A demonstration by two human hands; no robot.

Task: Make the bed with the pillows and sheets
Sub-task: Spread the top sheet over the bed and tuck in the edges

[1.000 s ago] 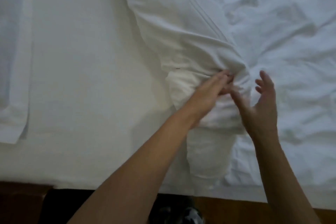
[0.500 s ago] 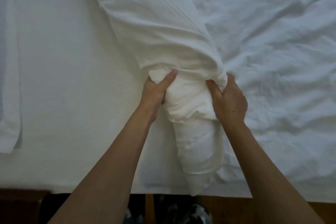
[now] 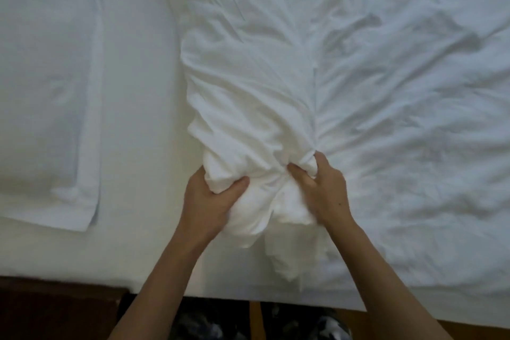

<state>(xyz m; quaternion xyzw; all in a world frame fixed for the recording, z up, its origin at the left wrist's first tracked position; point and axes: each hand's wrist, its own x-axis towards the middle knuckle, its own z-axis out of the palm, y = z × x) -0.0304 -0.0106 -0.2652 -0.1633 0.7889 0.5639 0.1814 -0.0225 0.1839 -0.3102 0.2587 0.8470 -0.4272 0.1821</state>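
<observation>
A white pillow (image 3: 262, 210) lies on the bed with a white pillowcase (image 3: 248, 85) bunched round its far part. My left hand (image 3: 209, 201) grips the gathered left edge of the pillowcase, thumb on top. On the right side my right hand (image 3: 323, 188) clutches a fold of the same pillowcase. The near end of the pillow sticks out bare between my wrists. A finished pillow (image 3: 47, 85) in its case lies flat at the left.
A crumpled white sheet (image 3: 414, 119) covers the right half of the bed. Bare fitted sheet (image 3: 143, 146) shows between the two pillows. The bed's near edge (image 3: 248, 298) runs across the bottom, with dark floor below.
Both hands have moved nearer along the pillow, dragging the pillowcase with them. More of the pillow is covered and the case now lies flatter and wider.
</observation>
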